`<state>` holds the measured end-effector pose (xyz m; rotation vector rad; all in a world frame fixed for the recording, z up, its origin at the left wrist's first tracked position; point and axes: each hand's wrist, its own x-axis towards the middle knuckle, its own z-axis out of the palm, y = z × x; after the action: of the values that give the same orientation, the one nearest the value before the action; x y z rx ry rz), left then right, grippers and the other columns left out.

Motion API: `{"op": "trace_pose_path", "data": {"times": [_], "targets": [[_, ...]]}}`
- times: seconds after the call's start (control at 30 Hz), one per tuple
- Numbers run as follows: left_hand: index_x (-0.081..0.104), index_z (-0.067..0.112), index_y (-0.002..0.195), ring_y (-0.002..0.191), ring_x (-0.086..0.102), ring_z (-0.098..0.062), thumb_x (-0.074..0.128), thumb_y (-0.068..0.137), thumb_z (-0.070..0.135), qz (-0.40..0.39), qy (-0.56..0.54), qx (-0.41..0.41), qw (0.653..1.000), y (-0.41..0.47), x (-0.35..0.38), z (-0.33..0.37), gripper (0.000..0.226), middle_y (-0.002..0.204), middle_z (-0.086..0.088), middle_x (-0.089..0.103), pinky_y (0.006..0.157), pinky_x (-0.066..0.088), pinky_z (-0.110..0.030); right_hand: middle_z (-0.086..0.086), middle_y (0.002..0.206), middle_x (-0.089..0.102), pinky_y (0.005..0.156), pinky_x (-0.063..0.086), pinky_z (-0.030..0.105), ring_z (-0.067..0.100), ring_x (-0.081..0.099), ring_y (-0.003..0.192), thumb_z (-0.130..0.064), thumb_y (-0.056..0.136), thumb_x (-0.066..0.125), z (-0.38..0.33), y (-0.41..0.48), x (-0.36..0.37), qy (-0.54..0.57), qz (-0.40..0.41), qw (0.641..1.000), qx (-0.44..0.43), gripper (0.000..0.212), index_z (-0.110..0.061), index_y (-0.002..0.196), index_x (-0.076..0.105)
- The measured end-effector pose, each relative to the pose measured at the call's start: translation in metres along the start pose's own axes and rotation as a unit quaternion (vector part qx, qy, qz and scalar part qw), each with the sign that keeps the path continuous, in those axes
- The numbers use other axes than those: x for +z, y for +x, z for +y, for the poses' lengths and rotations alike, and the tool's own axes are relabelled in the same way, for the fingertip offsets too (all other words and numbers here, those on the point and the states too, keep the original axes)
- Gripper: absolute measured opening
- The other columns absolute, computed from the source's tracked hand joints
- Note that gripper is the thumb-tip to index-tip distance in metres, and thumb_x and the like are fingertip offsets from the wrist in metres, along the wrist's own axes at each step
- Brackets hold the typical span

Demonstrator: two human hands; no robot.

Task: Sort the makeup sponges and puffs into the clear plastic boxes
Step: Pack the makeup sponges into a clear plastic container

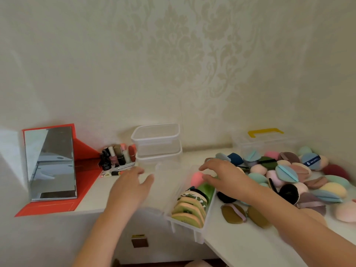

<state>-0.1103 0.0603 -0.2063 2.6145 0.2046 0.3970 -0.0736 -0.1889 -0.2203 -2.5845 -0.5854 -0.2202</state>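
Observation:
A clear plastic box sits at the table's front edge. It holds a row of green and peach puffs, a green sponge and a pink sponge. A blurred clear lid or box wall stands along its left side. My left hand reaches toward that clear part with fingers spread, holding nothing. My right hand hovers over the box's far end with fingers straight, its thumb next to the pink sponge. A pile of loose sponges and puffs in several colours lies to the right.
Two stacked clear boxes stand at the back by the wall, and a clear box with a yellow handle at the back right. A mirror in a red case and small cosmetic bottles are on the left.

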Motion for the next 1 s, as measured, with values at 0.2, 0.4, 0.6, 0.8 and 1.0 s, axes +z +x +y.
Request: {"op": "trace_pose_path", "data": {"times": [0.2, 0.4, 0.6, 0.8, 1.0], "targets": [[0.032, 0.008, 0.142, 0.105, 0.060, -0.024, 0.052, 0.086, 0.056, -0.158, 0.006, -0.133, 0.978, -0.003, 0.002, -0.020, 0.077, 0.128, -0.010, 0.055, 0.090, 0.048, -0.033, -0.017, 0.084, 0.048, 0.067, 0.041, 0.016, 0.003, 0.050, 0.078, -0.033, 0.081, 0.070, -0.019, -0.031, -0.014, 0.035, 0.057, 0.998, 0.021, 0.012, -0.028, 0.088, 0.062], [0.044, 0.007, 0.135, 0.059, 0.054, -0.015, 0.069, 0.084, 0.027, -0.142, -0.193, -0.113, 0.964, -0.010, -0.011, -0.009, 0.060, 0.086, -0.008, 0.065, 0.056, 0.045, -0.023, 0.004, 0.065, 0.064, 0.060, 0.053, 0.032, 0.004, 0.059, 0.053, -0.041, 0.069, 0.080, -0.031, -0.052, -0.017, 0.193, -0.004, 0.974, 0.119, 0.037, -0.013, 0.072, 0.056], [0.069, 0.014, 0.106, 0.068, 0.059, -0.011, 0.060, 0.086, 0.008, -0.055, -0.130, 0.054, 0.989, -0.013, -0.035, -0.002, 0.022, 0.082, -0.001, 0.066, 0.058, 0.043, -0.020, 0.005, 0.084, 0.071, 0.080, 0.058, 0.036, 0.018, 0.070, 0.078, -0.029, 0.082, 0.072, -0.021, -0.055, -0.003, 0.284, -0.007, 0.944, 0.169, 0.021, -0.013, 0.088, 0.058], [0.066, 0.018, 0.115, 0.106, 0.057, -0.015, 0.053, 0.090, 0.003, -0.027, -0.018, 0.165, 0.986, 0.001, -0.038, 0.009, 0.031, 0.113, 0.003, 0.065, 0.087, 0.038, -0.021, -0.004, 0.115, 0.064, 0.096, 0.050, 0.037, 0.012, 0.062, 0.106, -0.027, 0.081, 0.071, -0.031, -0.052, 0.017, 0.282, -0.090, 0.949, 0.108, 0.023, -0.029, 0.096, 0.054], [0.040, 0.034, 0.138, 0.121, 0.049, -0.005, 0.055, 0.090, 0.025, -0.227, 0.066, 0.178, 0.955, 0.001, -0.023, -0.001, 0.051, 0.138, 0.014, 0.048, 0.100, 0.039, -0.023, -0.009, 0.117, 0.057, 0.092, 0.046, 0.027, 0.010, 0.056, 0.106, -0.044, 0.084, 0.064, -0.044, -0.050, 0.021, 0.081, -0.146, 0.986, 0.020, 0.031, -0.033, 0.111, 0.055]]}}
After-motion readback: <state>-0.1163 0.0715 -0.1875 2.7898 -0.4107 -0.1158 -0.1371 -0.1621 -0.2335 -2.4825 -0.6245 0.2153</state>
